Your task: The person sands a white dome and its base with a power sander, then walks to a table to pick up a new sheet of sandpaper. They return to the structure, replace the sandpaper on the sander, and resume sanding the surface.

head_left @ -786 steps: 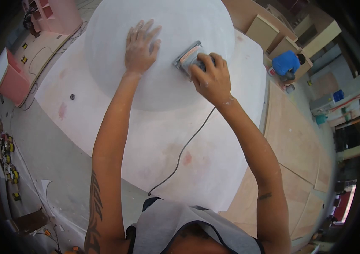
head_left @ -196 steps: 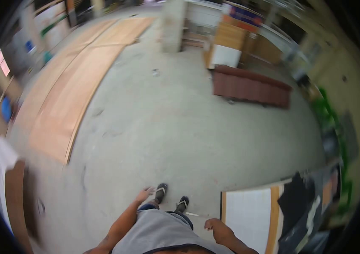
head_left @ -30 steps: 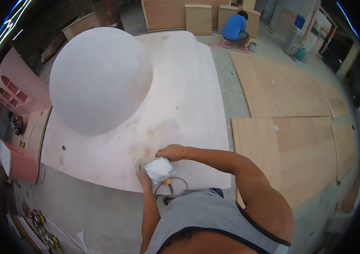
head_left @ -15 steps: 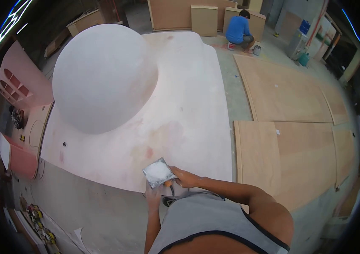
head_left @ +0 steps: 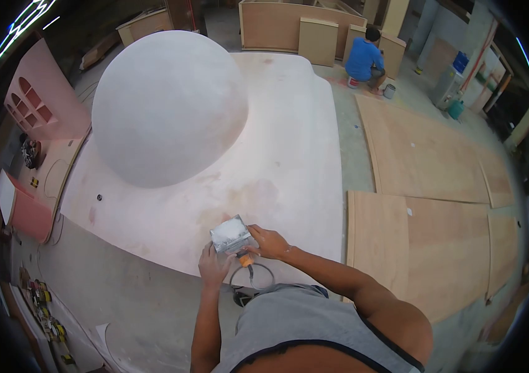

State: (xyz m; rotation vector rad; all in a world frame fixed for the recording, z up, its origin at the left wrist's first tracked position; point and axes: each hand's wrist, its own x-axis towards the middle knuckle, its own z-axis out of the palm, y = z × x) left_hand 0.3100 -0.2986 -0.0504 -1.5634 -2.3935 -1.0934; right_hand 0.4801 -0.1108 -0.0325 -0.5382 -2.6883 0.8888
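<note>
A sheet sander [head_left: 229, 235] is held up over the near edge of a big white panel [head_left: 301, 168], its dusty flat pad turned upward. An orange part [head_left: 247, 260] and a looping cord [head_left: 272, 271] show below it. My right hand [head_left: 267, 241] grips the sander's right side, thumb underneath. At its left lower corner, my left hand [head_left: 214, 264] has its fingers bent against the edge of the pad. The far sides of the fingers are hidden. Behind rises a large white dome [head_left: 168, 109], joined to the panel, with faint pinkish patches near its base.
Plywood panels [head_left: 444, 242] lie on the floor at right. A person in a blue shirt [head_left: 364, 59] squats at the back near a grey can [head_left: 389, 91]. Pink cabinet pieces [head_left: 50, 99] stand at left. A small dark ring [head_left: 99, 198] lies on the white panel.
The sander has tilted, showing more of its side and the orange part. My left hand has risen beside its edge, and the cord loop has come into view. The camera view has shifted slightly.
</note>
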